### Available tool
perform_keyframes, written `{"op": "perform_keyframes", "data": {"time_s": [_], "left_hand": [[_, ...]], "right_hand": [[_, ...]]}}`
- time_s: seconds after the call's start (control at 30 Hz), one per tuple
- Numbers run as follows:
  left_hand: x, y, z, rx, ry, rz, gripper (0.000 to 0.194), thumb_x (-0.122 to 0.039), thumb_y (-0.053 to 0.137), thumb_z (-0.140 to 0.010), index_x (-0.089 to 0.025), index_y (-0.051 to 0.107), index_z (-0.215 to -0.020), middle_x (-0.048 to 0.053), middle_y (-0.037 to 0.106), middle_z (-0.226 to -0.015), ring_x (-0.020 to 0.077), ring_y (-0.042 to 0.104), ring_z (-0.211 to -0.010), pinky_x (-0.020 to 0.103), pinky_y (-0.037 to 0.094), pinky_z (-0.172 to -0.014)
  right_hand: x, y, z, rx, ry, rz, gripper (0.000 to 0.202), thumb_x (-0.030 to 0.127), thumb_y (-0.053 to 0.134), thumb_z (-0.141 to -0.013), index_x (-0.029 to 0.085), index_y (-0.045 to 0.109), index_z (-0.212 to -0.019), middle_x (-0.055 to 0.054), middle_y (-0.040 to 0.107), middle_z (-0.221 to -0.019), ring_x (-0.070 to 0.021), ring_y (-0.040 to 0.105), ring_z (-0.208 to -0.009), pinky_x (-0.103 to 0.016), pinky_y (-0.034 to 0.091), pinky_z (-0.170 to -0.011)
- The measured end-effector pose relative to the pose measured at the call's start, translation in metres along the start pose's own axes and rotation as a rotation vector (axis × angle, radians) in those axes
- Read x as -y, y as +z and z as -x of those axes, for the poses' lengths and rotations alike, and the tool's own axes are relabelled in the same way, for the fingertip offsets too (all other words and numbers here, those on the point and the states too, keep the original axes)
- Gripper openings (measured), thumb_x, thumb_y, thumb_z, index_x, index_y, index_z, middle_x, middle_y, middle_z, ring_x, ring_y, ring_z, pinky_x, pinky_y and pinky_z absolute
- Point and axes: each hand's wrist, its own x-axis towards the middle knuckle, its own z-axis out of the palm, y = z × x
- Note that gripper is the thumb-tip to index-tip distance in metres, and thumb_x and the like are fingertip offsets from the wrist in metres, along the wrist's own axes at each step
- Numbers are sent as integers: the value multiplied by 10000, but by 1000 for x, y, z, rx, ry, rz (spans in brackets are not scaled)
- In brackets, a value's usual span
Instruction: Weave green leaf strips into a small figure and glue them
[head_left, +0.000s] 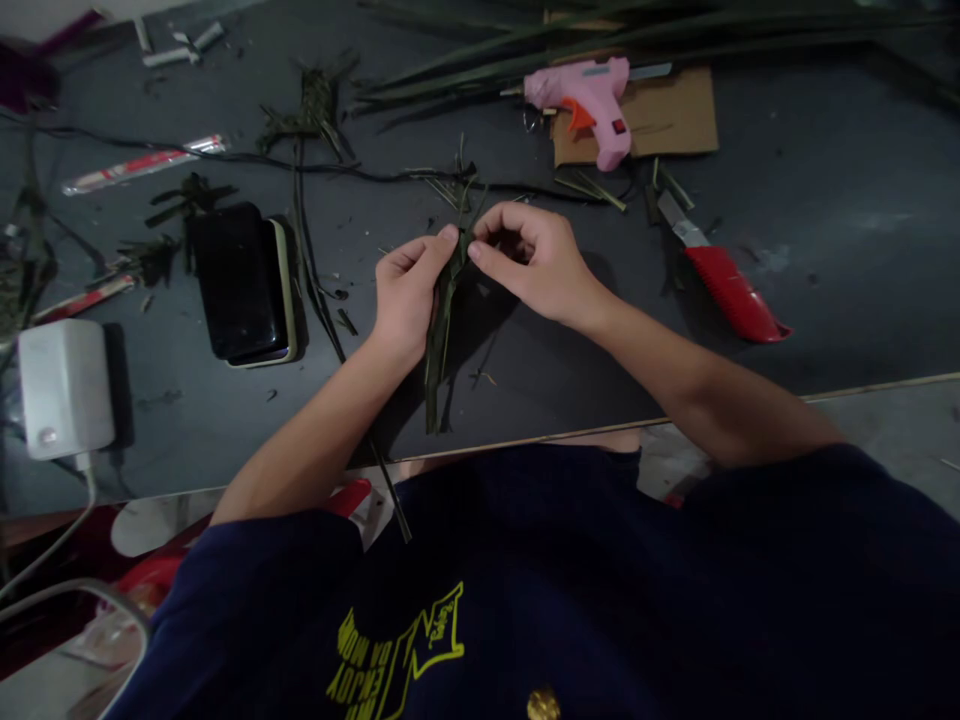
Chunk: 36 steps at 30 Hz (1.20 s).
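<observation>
Long dark green leaf strips, folded or plaited near the top, hang between my hands, their lower ends near the table's front edge. My left hand pinches the upper part of them between thumb and forefinger. On the other side, my right hand has its thumb and curled forefinger closed at the top of the same strips, where thin ends stick up. The exact fold under the fingertips is too dark to make out.
A pink glue gun rests on cardboard. To the right lies a red-handled knife, blade out. Stacked phones, a white charger and a woven leaf piece are at left. A black cable crosses behind my hands.
</observation>
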Motion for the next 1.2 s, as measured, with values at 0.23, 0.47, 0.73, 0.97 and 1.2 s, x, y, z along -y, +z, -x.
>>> {"op": "perform_keyframes", "data": {"time_s": [0.23, 0.47, 0.73, 0.97, 1.2], "left_hand": [[-6, 7, 8, -9, 103, 99, 459, -520, 909, -716, -180, 660, -532, -50, 507, -495, 26, 357, -429, 190, 283, -388], [-1, 1, 4, 152, 197, -77, 558, -723, 824, -682, -186, 722, -572, -27, 580, -498, 31, 424, -407, 174, 303, -366], [-4, -3, 13, 287, 352, -279, 260, -432, 880, -779, -186, 796, -779, -3, 730, -627, 95, 675, -536, 164, 541, -513], [2, -5, 12, 319, 368, -303, 245, -411, 786, -873, -168, 792, -842, 17, 755, -678, 106, 717, -544, 130, 558, -487], [0, -4, 8, 225, 337, -283, 271, -410, 736, -927, -159, 718, -827, 1, 713, -664, 87, 681, -515, 126, 526, -449]], "right_hand": [[-14, -1, -8, 165, -3, -295, 225, 384, 772, -825, 208, 655, -903, -6, 684, -925, -116, 615, -870, -239, 543, -812], [-18, -18, -12, 362, -54, -316, 282, 322, 815, -763, 198, 614, -917, 8, 626, -894, -87, 546, -770, -196, 501, -664], [-8, -29, -10, 368, -62, -143, 184, 201, 740, -746, 190, 576, -826, 44, 617, -813, -74, 544, -729, -219, 493, -706], [-7, -30, -9, 387, -49, -163, 161, 159, 694, -743, 197, 578, -848, 53, 611, -798, -63, 533, -688, -210, 478, -665], [-12, -21, -9, 201, -12, -108, 261, 438, 757, -852, 223, 620, -908, 27, 595, -765, -96, 533, -657, -239, 464, -601]]}}
